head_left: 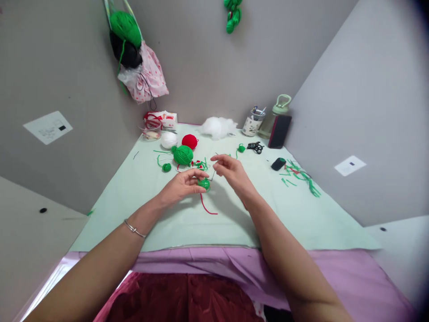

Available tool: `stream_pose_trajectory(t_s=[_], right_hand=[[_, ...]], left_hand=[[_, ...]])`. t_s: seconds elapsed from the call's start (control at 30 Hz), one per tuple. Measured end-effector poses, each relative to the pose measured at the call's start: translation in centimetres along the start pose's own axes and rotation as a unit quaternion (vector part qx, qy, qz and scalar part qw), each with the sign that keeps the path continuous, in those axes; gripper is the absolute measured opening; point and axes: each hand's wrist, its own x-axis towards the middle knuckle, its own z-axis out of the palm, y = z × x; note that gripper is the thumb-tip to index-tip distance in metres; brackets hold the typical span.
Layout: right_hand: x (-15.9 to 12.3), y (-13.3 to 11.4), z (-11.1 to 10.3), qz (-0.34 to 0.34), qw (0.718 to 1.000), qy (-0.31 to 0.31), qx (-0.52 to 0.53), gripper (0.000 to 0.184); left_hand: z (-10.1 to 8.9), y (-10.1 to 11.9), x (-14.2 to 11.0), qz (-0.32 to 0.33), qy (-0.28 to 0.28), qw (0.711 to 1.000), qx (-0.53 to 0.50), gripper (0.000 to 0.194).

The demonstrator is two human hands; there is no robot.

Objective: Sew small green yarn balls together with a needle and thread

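Observation:
My left hand (186, 183) is closed on a small green yarn piece (204, 184), pinched between thumb and fingers above the table. A red yarn tail (208, 209) trails below it onto the cloth. My right hand (231, 172) is raised just to the right, its thumb and fingertips pinched together. From that pinch a thin dark strand (213, 175) runs down to the green piece; whether it is thread or a needle I cannot make out. Small red and green yarn pieces (200, 165) lie just behind my hands.
Behind on the table (161, 232) are a green yarn ball (182, 155), red ball (190, 141), white ball (169, 140) and white stuffing (218, 128). To the right lie a black claw clip (255, 147), green scraps (306, 176), a phone (279, 132) and a bottle (268, 125).

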Motion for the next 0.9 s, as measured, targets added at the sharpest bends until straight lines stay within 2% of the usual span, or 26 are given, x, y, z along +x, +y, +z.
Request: stream_pose_trajectory(t_s=[0.07,0.13,0.27,0.37,0.43,0.53,0.6,0.7,0.9], right_hand=[[-0.1,-0.5,-0.5,0.0,0.996,0.007,0.089,0.025],[-0.4,-1.2,-0.8,-0.012,0.991,0.011,0.135,0.026],[-1.5,-2.6,-0.9,-0.05,0.991,0.01,0.126,0.028],[-2.4,-3.4,-0.6,-0.072,0.987,-0.03,0.142,0.026],[-2.9,-3.7,-0.4,-0.076,0.98,-0.077,0.165,0.025],[-3.2,-3.9,-0.2,-0.047,0.975,-0.126,0.174,0.025],[-3.0,-3.9,0.1,-0.017,0.976,-0.13,0.172,0.025],[-2.6,-3.3,0.5,0.011,0.975,-0.127,0.182,0.024],[-2.2,-2.3,1.0,-0.035,0.983,-0.107,0.146,0.019]], left_hand=[[0.1,-0.6,0.2,0.016,0.03,0.999,0.024,0.041],[0.1,-1.2,0.3,0.045,0.064,0.995,0.064,0.036],[-0.3,-1.0,0.3,0.134,0.145,0.956,0.217,0.022],[-0.5,-0.3,0.1,0.167,0.179,0.934,0.262,0.019],[-0.4,0.0,0.1,0.159,0.183,0.937,0.252,0.021],[-0.3,0.0,0.2,0.125,0.165,0.964,0.169,0.026],[-0.3,0.0,0.3,0.098,0.148,0.98,0.089,0.033],[-0.5,0.3,0.3,0.079,0.141,0.987,0.015,0.039],[-0.7,0.7,0.3,0.074,0.125,0.989,-0.027,0.039]])
